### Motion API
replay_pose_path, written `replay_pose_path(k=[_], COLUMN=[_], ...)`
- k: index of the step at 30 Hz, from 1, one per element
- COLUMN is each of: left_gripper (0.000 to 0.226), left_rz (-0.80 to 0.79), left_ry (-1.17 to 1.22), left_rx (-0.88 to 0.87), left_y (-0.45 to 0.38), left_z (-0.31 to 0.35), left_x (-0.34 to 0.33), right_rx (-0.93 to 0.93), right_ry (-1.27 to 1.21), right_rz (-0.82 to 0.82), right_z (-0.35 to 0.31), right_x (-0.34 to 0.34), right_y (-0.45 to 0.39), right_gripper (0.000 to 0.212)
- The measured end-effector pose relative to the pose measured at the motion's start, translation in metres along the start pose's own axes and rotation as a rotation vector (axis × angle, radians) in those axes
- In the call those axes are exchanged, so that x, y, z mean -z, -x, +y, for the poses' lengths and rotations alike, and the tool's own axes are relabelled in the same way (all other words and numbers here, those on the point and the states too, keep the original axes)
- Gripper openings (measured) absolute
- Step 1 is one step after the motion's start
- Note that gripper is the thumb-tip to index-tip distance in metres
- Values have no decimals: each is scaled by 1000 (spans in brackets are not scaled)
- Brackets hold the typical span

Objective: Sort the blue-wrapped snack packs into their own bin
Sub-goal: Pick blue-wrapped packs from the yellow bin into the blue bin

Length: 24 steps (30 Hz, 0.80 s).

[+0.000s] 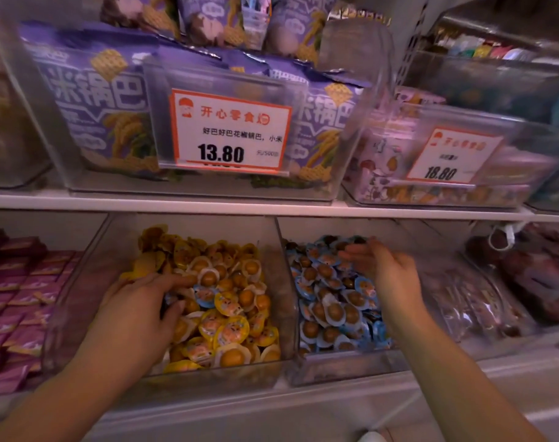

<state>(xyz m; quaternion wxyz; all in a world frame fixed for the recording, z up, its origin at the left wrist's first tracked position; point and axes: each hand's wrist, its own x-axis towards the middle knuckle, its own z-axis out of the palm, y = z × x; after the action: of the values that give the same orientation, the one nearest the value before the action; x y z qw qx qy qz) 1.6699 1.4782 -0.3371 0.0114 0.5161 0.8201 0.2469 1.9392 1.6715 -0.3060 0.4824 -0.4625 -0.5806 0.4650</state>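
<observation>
Two clear bins sit side by side on the lower shelf. The left bin (208, 376) holds yellow-wrapped snack packs (230, 330), and one blue-wrapped pack (205, 296) lies among them. My left hand (138, 311) is down in this bin, its index finger and thumb spread right beside that blue pack. Something dark sits between them, and whether they pinch it is unclear. The right bin (345, 368) is full of blue-wrapped packs (329, 301). My right hand (389, 275) hovers over that pile, palm down, with loosely extended fingers holding nothing.
Pink packets (20, 291) fill the space to the left, and dark wrapped snacks (463, 301) fill a bin to the right. The upper shelf (176, 204) carries bins of purple bags (96, 100) with price tags (230, 132) overhanging the lower bins.
</observation>
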Motion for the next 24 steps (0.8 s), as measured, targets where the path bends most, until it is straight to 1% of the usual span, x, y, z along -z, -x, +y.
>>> replay_pose_path(k=[3,5,7,9,10,11,12,14,15,16,17,18,20,21,22,24], left_gripper=[38,36,35,36,36,36,36,39,40,42,42,40,34,31,29,26], left_rz=[41,91,117,132,143,160,181,235,266,297,316,317,291,282,275,266], left_ry=[110,170,210,246,256,253,245,263,293,329,370,425,594,691,792,1012], left_rx=[-15,-24,-33,-36,-37,-45,-51,-47,-47,-50,-52,-41,50,112,167,245], left_y=[0,1,1,0,0,0,1,2,3,3,3,1,-1,-2,-3,-4], left_z=[-2,-4,-8,-12,-14,-15,-16,-15,-16,-16,-16,-16,-15,-14,-13,-8], left_x=[1,4,6,8,8,9,9,9,10,11,12,13,16,18,19,23], right_rx=[160,293,462,636,692,710,686,541,460,399,380,401,483,515,542,515], right_ry=[82,170,279,436,530,629,731,920,994,1043,1072,1111,1208,1216,1151,853], right_rz=[48,0,-117,-282,-395,-521,-649,-876,-949,-982,-974,-943,-831,-749,-662,-534], right_z=[-1,-10,-22,-32,-36,-35,-33,-20,-13,-9,-7,-7,-16,-23,-30,-40], right_x=[-16,-35,-61,-93,-109,-126,-141,-163,-168,-170,-169,-166,-157,-154,-150,-148], right_y=[2,10,20,30,36,42,47,54,55,55,53,50,43,39,36,35], right_gripper=[37,29,22,28,30,32,34,38,38,36,34,32,34,33,29,23])
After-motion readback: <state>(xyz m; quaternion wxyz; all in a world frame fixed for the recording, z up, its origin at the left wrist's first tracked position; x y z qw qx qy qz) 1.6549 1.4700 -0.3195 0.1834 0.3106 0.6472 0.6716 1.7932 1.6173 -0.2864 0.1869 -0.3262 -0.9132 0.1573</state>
